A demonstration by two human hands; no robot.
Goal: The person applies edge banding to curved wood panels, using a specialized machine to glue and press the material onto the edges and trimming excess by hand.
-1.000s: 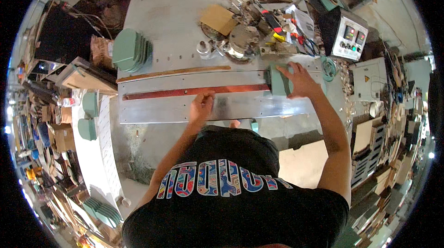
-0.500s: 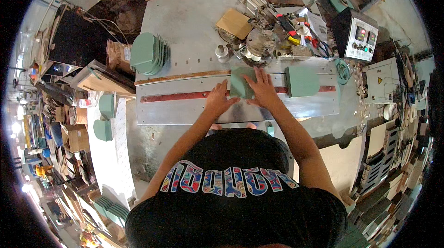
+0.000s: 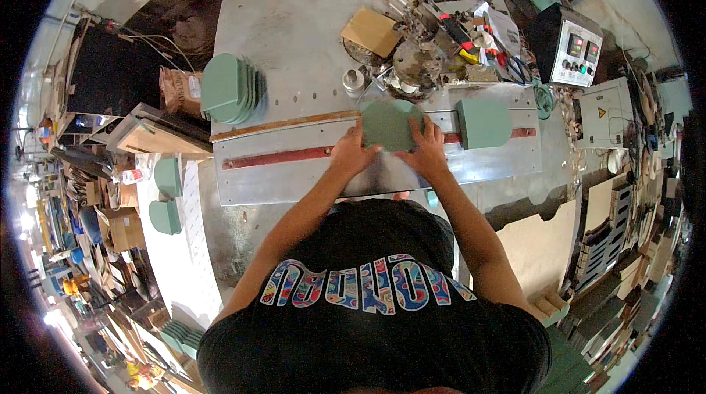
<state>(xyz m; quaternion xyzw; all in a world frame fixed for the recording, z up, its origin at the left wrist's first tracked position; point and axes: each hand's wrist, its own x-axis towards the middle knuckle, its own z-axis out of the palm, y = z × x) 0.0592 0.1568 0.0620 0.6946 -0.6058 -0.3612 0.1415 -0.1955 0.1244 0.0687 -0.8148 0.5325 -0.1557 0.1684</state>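
A flat green board (image 3: 392,126) with a rounded edge lies over the metal work strip in the middle of the bench, slightly smeared by motion. My left hand (image 3: 353,153) grips its left side, thumb on the near edge. On the right side my right hand (image 3: 426,150) is closed on the same board, fingers over its top. Just to the right, a second green board (image 3: 485,123) with rounded corners rests on the strip, untouched. Whatever part of the machine lies under the held board is hidden. A red slotted bar (image 3: 279,157) runs along the metal strip (image 3: 294,181).
A stack of green boards (image 3: 232,89) stands at the left of the bench. Behind my hands lie a greasy machine part (image 3: 417,67), a cardboard piece (image 3: 371,31), a small white bottle (image 3: 354,83) and several tools. A control box (image 3: 577,52) stands at the far right.
The board between my hands has been turned, so a rounded edge now shows where a squarer one was. Both hands have shifted their hold to its sides.
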